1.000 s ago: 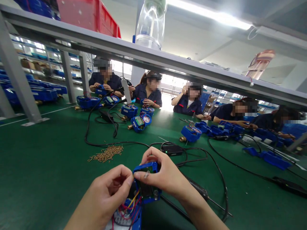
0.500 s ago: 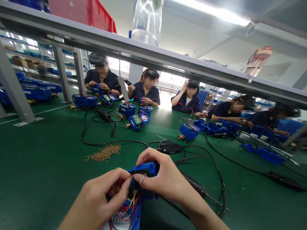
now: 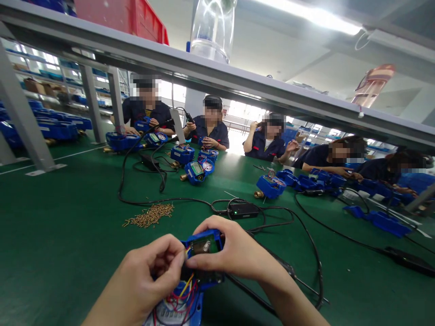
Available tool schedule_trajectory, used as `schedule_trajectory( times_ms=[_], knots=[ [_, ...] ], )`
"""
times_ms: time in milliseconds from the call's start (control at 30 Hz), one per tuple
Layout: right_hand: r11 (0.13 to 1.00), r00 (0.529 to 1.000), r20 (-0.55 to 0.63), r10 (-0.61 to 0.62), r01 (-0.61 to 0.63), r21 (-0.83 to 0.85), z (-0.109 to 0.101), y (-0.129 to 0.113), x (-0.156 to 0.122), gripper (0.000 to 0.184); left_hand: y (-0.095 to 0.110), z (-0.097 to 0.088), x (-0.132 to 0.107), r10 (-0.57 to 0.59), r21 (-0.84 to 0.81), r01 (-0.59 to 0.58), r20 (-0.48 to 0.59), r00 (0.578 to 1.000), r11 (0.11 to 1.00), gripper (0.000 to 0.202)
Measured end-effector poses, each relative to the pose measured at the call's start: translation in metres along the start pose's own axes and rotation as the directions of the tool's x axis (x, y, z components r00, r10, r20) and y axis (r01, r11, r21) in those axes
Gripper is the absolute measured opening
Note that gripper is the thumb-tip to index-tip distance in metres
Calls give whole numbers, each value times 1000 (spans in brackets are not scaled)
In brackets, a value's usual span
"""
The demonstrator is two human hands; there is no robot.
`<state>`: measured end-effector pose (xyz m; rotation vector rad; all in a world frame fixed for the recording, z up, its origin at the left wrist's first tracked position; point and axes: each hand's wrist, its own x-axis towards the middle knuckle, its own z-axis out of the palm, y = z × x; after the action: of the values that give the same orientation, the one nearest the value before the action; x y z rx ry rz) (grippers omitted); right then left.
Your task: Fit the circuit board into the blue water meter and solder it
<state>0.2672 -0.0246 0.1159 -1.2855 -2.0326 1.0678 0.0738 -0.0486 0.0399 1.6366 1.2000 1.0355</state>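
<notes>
A blue meter housing [image 3: 217, 280] is held low in front of me, with a green circuit board [image 3: 213, 243] showing inside its upper part. My right hand [image 3: 231, 246] grips that upper part from the right, fingers over the far edge and thumb on the near side. At the board's left edge, my left hand [image 3: 152, 267] pinches thin wires [image 3: 188, 250] between thumb and forefinger. Red, yellow and black wires [image 3: 183, 292] hang below, over a pale dial face [image 3: 168, 313]. The pinched wire ends are hidden by my fingertips.
A heap of small brass-coloured screws [image 3: 151, 215] lies beyond my left hand. A black power box [image 3: 243, 210] and cables lie ahead; a screwdriver shaft [image 3: 311, 289] shows behind my right forearm. Blue meters [image 3: 270, 184] stand farther off, before several co-workers. A shelf [image 3: 251, 79] crosses overhead.
My right thumb has moved lower, uncovering more of the circuit board. My left hand keeps its pinch on the wires. Across the table, one co-worker's hand has risen.
</notes>
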Motion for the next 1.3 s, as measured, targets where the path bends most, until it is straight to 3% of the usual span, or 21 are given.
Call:
schedule_trajectory(
  times_ms=[200,300,433,533,733,1000,1300],
  knots=[
    [987,979,202,8,-40,153,-6,7,4,48,6,1,-3,-61,-211,62,8,998,976,35],
    [974,991,128,-37,6,228,-4,7,5,48,10,-1,-3,-85,-256,87,19,996,963,38],
    [958,997,55,45,-59,281,2,4,3,42,11,-4,0,-72,-219,79,44,996,973,41],
    [976,997,-29,68,-61,210,5,-1,1,32,8,-5,2,-64,-184,81,97,993,980,41],
    [997,988,-151,-33,43,60,7,-6,-2,23,6,-4,2,-67,-195,93,138,988,976,46],
    [983,992,-112,63,-42,178,3,-5,-1,32,10,-5,-1,-112,-88,116,45,993,989,47],
    [893,991,47,126,-134,430,1,1,1,40,21,-7,-2,-91,-100,100,87,992,990,45]
  ],
)
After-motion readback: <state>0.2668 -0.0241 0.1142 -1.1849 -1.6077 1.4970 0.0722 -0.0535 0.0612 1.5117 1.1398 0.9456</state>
